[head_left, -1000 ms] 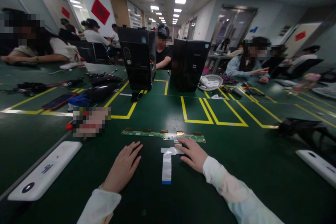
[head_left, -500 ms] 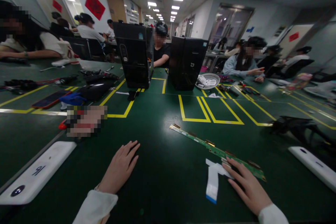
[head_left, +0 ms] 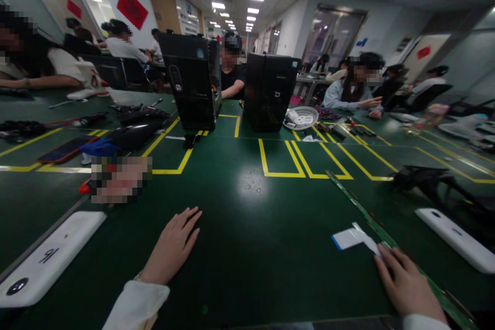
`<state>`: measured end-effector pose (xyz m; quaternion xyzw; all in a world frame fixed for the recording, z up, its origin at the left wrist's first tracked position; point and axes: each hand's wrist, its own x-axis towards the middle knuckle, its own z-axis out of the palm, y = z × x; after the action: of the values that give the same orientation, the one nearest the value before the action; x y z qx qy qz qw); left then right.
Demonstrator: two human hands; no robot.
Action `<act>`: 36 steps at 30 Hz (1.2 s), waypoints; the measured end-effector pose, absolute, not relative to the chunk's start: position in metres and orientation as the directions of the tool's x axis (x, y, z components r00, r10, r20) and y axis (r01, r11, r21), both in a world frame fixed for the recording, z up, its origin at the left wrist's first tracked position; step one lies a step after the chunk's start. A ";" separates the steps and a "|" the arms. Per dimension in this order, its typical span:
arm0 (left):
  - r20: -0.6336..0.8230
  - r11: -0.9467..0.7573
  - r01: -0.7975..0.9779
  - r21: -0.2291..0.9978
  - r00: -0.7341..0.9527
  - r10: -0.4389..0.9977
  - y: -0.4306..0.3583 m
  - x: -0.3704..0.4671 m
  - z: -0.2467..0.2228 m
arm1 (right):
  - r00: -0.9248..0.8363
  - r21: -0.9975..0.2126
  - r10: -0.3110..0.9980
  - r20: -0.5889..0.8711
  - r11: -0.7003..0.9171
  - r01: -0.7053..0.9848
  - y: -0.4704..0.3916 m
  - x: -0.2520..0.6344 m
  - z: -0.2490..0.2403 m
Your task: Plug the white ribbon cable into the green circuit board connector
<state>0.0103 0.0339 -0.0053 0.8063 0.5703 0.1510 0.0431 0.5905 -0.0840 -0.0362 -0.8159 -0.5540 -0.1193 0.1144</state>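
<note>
My left hand (head_left: 172, 245) lies flat on the green tabletop (head_left: 263, 268), fingers stretched out and holding nothing. At the right, my right hand (head_left: 408, 281) has its fingers bent over a long, narrow green circuit board (head_left: 360, 207), by the spot where a white ribbon cable (head_left: 350, 238) joins it. The board slants from the yellow tape lines down to the lower right, partly hidden behind the hand. The cable's loose end, with a blue tip, points left. How the thumb meets the board is not clear.
Two black computer towers (head_left: 189, 82) (head_left: 268, 93) stand ahead, a person (head_left: 234, 75) behind them. White devices (head_left: 54, 258) (head_left: 456, 240) lie at both sides. A white basket (head_left: 300, 118) sits beyond yellow tape. Black parts (head_left: 421, 180) are at right, a blue item (head_left: 99, 148) at left.
My right hand has moved right with the circuit board, which has turned to a steeper slant. The ribbon cable has swung round with it, its blue end now leftward. My left hand stays put.
</note>
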 end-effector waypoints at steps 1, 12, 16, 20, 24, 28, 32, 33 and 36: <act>0.196 -0.347 0.906 0.241 0.305 0.932 0.034 0.010 -0.005 | 0.401 -0.037 0.868 0.295 -0.409 0.912 -0.078 0.588 -0.034; 0.143 -0.320 0.919 0.232 0.293 0.945 0.032 0.015 0.004 | 0.491 -0.019 0.852 0.183 -0.496 0.868 -0.001 0.616 -0.015; 0.154 -0.328 0.916 0.232 0.298 0.942 0.031 0.015 0.003 | 0.539 -0.018 0.833 0.127 -0.541 0.841 0.031 0.626 -0.005; 0.155 -0.325 0.922 0.208 0.297 0.942 0.032 0.016 0.003 | 0.583 -0.047 0.806 0.098 -0.582 0.812 0.053 0.625 0.005; 0.165 -0.329 0.924 0.192 0.301 0.939 0.032 0.016 0.001 | 0.623 -0.073 0.775 0.107 -0.618 0.782 0.064 0.623 0.011; 0.156 -0.327 0.924 0.200 0.299 0.941 0.032 0.015 -0.001 | 0.626 -0.074 0.770 0.125 -0.622 0.780 0.067 0.622 0.011; 0.130 -0.315 0.927 0.204 0.294 0.947 0.031 0.015 0.001 | 0.618 -0.071 0.769 0.160 -0.616 0.785 0.065 0.621 0.009; 0.123 -0.311 0.928 0.206 0.291 0.949 0.031 0.016 0.002 | 0.618 -0.069 0.767 0.174 -0.617 0.784 0.064 0.620 0.008; 0.110 -0.301 0.930 0.212 0.284 0.953 0.030 0.017 0.005 | 0.599 -0.049 0.766 0.234 -0.606 0.794 0.063 0.617 0.005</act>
<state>0.0165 0.0301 0.0052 0.7993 0.5887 0.1080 0.0533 0.6174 0.0626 0.0047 -0.8911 -0.4376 -0.0950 0.0742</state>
